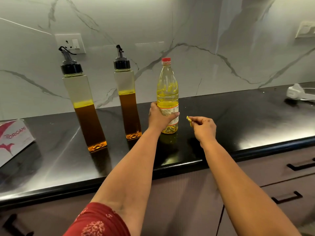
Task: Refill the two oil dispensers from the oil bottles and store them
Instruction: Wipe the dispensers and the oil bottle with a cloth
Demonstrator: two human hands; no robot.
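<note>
Two tall square glass oil dispensers with black pour spouts stand on the black counter (238, 120). The left dispenser (84, 106) and the right dispenser (128, 103) each hold dark amber oil to roughly half height or a bit more. To their right stands a clear plastic oil bottle (167, 92) with a red cap, holding pale yellow oil. My left hand (158, 119) grips this bottle around its label. My right hand (203, 127) hovers just right of the bottle and pinches a small yellowish scrap (188, 119) between thumb and fingertips.
A white box with red print (13, 140) lies at the counter's left end. A white device (296, 93) rests at the far right. A wall socket (70, 43) sits behind the left dispenser. Brown drawers with dark handles (286, 196) run below the counter edge.
</note>
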